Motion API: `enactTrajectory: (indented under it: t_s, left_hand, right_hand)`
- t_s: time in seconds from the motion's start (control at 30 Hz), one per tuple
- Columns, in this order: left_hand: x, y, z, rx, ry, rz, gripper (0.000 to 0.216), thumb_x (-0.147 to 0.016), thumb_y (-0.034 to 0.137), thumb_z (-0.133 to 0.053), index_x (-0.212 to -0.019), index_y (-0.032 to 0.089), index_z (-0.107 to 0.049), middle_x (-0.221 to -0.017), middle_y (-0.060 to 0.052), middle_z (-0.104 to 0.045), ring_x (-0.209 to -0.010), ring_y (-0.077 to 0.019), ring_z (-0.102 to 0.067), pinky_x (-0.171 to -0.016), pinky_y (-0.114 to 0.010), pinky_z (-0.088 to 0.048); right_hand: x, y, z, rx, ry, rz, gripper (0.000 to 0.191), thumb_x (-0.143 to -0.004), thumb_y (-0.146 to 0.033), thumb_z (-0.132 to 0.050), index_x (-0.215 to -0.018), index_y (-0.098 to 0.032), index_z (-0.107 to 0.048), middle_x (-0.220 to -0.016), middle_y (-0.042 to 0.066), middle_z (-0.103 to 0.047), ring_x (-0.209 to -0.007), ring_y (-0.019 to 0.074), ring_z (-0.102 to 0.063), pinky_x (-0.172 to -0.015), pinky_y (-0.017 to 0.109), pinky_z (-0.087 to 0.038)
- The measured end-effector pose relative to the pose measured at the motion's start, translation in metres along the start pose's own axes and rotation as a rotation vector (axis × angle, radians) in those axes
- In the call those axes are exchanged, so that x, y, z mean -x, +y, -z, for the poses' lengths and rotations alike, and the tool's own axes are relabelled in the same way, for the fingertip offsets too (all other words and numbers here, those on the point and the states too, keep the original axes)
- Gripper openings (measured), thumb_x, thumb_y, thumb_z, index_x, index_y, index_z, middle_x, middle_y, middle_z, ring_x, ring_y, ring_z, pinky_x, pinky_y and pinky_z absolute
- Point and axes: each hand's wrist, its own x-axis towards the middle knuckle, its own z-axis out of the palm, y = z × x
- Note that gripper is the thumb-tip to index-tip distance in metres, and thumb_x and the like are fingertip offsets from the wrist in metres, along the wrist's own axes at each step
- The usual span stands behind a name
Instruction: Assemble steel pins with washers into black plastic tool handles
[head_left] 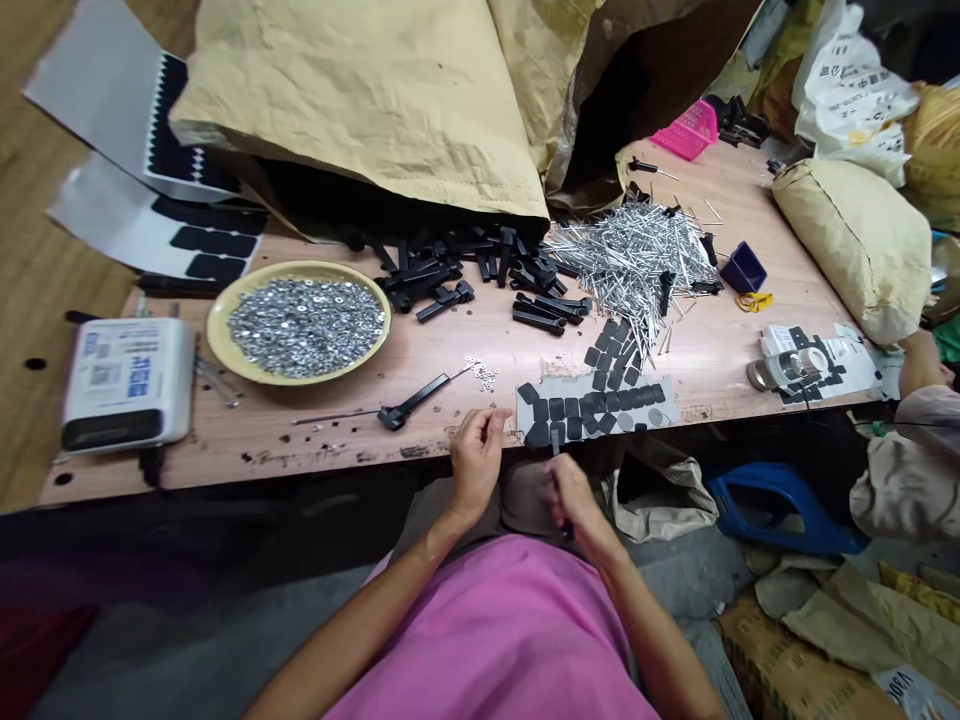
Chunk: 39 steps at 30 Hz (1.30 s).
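At the table's front edge my left hand (476,462) is closed, thumb against the curled fingers; anything between them is too small to make out. My right hand (576,500) is wrapped round a slim tool (555,442) with a flat grey blade pointing up; its dark end shows below the fist. The tip is over a grey backing sheet (660,415) bearing rows of black adhesive pads (589,403). Left of my left hand lie small loose washers (486,376) and a black plastic part with a metal rod (414,402).
A yellow bowl (217,345) of washers stands left, near a white device (127,385). Behind are black plastic parts (439,278), a heap of metal rods (637,255) and large paper sacks (360,100). A glass jar (765,373) and another person's arm (921,365) are at right.
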Motion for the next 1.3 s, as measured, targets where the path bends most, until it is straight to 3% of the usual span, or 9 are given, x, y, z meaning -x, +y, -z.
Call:
enactTrajectory:
  t_s: [0.1, 0.23, 0.37, 0.5, 0.63, 0.8, 0.93, 1.07, 1.3]
  left_hand:
    - [-0.010, 0.002, 0.005, -0.048, 0.046, -0.052, 0.027, -0.086, 0.036, -0.046, -0.078, 0.019, -0.065, -0.076, -0.004, -0.068, -0.073, -0.0164, -0.063, -0.067, -0.027, -0.047]
    - [-0.017, 0.006, 0.007, -0.111, 0.092, -0.147, 0.029, -0.088, 0.035, -0.045, -0.077, 0.018, -0.065, -0.076, -0.004, -0.068, -0.075, -0.0162, -0.062, -0.068, -0.027, -0.046]
    - [-0.024, 0.007, 0.008, -0.181, 0.090, -0.222, 0.031, -0.091, 0.035, -0.044, -0.079, 0.017, -0.066, -0.075, -0.004, -0.066, -0.072, -0.0158, -0.060, -0.067, -0.027, -0.044]
    - [-0.038, -0.001, 0.017, -0.443, 0.123, -0.270, 0.028, -0.090, 0.034, -0.046, -0.088, 0.017, -0.068, -0.080, -0.007, -0.063, -0.076, -0.0199, -0.056, -0.070, -0.031, -0.042]
    - [-0.048, -0.010, 0.024, -0.724, 0.053, -0.266, 0.028, -0.088, 0.031, -0.051, -0.103, 0.015, -0.069, -0.092, -0.014, -0.061, -0.089, -0.0281, -0.050, -0.076, -0.038, -0.040]
    - [-0.051, -0.011, 0.022, -0.879, -0.084, -0.196, 0.032, -0.087, 0.029, -0.050, -0.110, 0.014, -0.066, -0.099, -0.016, -0.059, -0.094, -0.0323, -0.046, -0.077, -0.041, -0.039]
    - [-0.056, -0.007, 0.019, -0.893, -0.128, -0.135, 0.033, -0.087, 0.028, -0.047, -0.110, 0.013, -0.066, -0.101, -0.017, -0.057, -0.096, -0.0333, -0.046, -0.078, -0.042, -0.039]
    - [-0.060, -0.003, 0.019, -0.839, -0.024, -0.087, 0.035, -0.087, 0.029, -0.047, -0.114, 0.012, -0.062, -0.107, -0.019, -0.053, -0.101, -0.0334, -0.045, -0.083, -0.042, -0.037]
    - [-0.070, -0.015, 0.024, -0.815, -0.023, -0.106, 0.024, -0.084, 0.026, -0.050, -0.099, 0.015, -0.065, -0.104, -0.018, -0.056, -0.103, -0.0358, -0.045, -0.087, -0.050, -0.035]
  right_hand:
    - [0.003, -0.002, -0.007, -0.048, -0.114, 0.011, 0.026, -0.076, -0.049, -0.043, -0.076, -0.023, -0.045, -0.040, -0.013, -0.035, -0.027, 0.0038, -0.024, -0.028, 0.015, -0.019]
    - [0.005, -0.008, -0.002, -0.175, 0.020, -0.036, 0.024, -0.074, -0.047, -0.044, -0.078, -0.023, -0.043, -0.040, -0.015, -0.033, -0.028, 0.0027, -0.021, -0.029, 0.014, -0.019]
    - [0.007, -0.007, -0.007, -0.121, -0.174, -0.068, 0.025, -0.072, -0.048, -0.047, -0.076, -0.023, -0.044, -0.039, -0.014, -0.036, -0.028, 0.0032, -0.023, -0.029, 0.014, -0.020]
    - [0.007, -0.014, -0.002, -0.224, -0.057, -0.102, 0.022, -0.073, -0.045, -0.045, -0.077, -0.024, -0.041, -0.039, -0.015, -0.033, -0.029, 0.0022, -0.018, -0.030, 0.013, -0.018]
    - [0.003, -0.014, -0.008, -0.216, -0.142, -0.132, 0.022, -0.076, -0.046, -0.043, -0.076, -0.024, -0.040, -0.039, -0.015, -0.033, -0.029, 0.0023, -0.016, -0.031, 0.013, -0.017]
    - [0.002, -0.009, -0.014, -0.225, -0.192, -0.099, 0.028, -0.073, -0.051, -0.047, -0.076, -0.024, -0.041, -0.039, -0.015, -0.034, -0.029, 0.0021, -0.017, -0.030, 0.014, -0.020]
    - [0.015, -0.001, 0.015, -0.272, -0.133, -0.085, 0.034, -0.068, -0.055, -0.053, -0.079, -0.024, -0.042, -0.041, -0.015, -0.038, -0.029, 0.0020, -0.020, -0.029, 0.014, -0.022]
    - [0.028, 0.008, 0.040, -0.236, -0.053, -0.069, 0.040, -0.065, -0.060, -0.055, -0.079, -0.024, -0.043, -0.041, -0.014, -0.038, -0.029, 0.0019, -0.020, -0.028, 0.014, -0.022]
    - [0.014, -0.004, 0.038, -0.207, -0.089, -0.025, 0.032, -0.074, -0.054, -0.049, -0.079, -0.023, -0.044, -0.042, -0.014, -0.037, -0.029, 0.0018, -0.020, -0.030, 0.014, -0.021]
